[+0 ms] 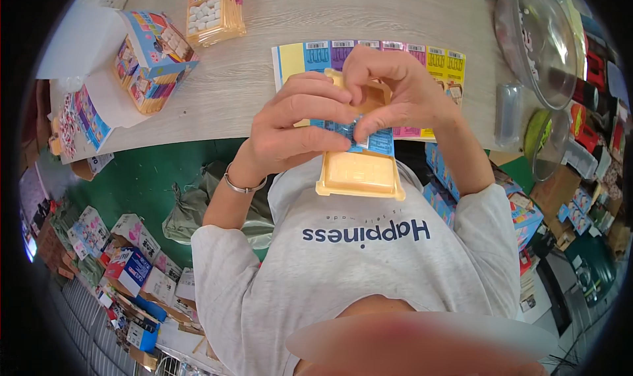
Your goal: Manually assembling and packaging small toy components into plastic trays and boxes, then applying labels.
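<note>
Between my hands, over the table's front edge, is a pale yellow plastic box (359, 172), with its near end facing my shirt. A blue printed label (380, 143) lies across its middle. My left hand (297, 119) is closed on the box from the left, its fingertips pressing on the label. From the right, my right hand (402, 86) curls over the far part of the box, thumb and fingers bent together near the label. My fingers hide part of the label and box. Beneath them lies a sheet of multicoloured labels (290, 59).
Similar yellow packs with white pieces (216, 17) lie at the far left, near an open display carton (155, 63) of more packs. A large clear bowl (537, 43) and a small clear container (508, 114) stand at the right. Boxes crowd the floor on both sides.
</note>
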`<action>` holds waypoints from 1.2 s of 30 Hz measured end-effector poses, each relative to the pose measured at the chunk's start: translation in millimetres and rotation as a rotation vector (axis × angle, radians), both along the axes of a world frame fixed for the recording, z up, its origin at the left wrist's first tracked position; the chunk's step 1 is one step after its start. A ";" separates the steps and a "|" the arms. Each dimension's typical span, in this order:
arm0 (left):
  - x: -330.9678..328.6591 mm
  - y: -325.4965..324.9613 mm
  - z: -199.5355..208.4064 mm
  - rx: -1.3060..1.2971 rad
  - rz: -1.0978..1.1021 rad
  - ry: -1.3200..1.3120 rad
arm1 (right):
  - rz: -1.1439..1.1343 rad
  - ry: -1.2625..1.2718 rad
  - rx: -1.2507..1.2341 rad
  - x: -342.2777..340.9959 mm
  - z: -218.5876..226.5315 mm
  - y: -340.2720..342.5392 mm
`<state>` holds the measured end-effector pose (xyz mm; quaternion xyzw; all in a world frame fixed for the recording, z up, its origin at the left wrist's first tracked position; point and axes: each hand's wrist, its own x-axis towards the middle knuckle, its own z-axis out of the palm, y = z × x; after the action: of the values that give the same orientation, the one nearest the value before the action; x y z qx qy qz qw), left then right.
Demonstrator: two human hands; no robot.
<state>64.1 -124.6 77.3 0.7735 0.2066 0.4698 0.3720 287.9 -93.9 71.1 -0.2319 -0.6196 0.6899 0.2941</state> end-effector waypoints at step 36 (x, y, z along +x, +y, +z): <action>-38.9 100.4 -61.8 -0.517 0.676 -0.319 | -0.380 0.078 -0.179 -111.0 -49.4 102.0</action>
<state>25.1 -24.2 15.6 0.4623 0.4982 0.6110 0.4060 176.8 8.1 21.8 -0.3427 -0.4891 0.6827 0.4210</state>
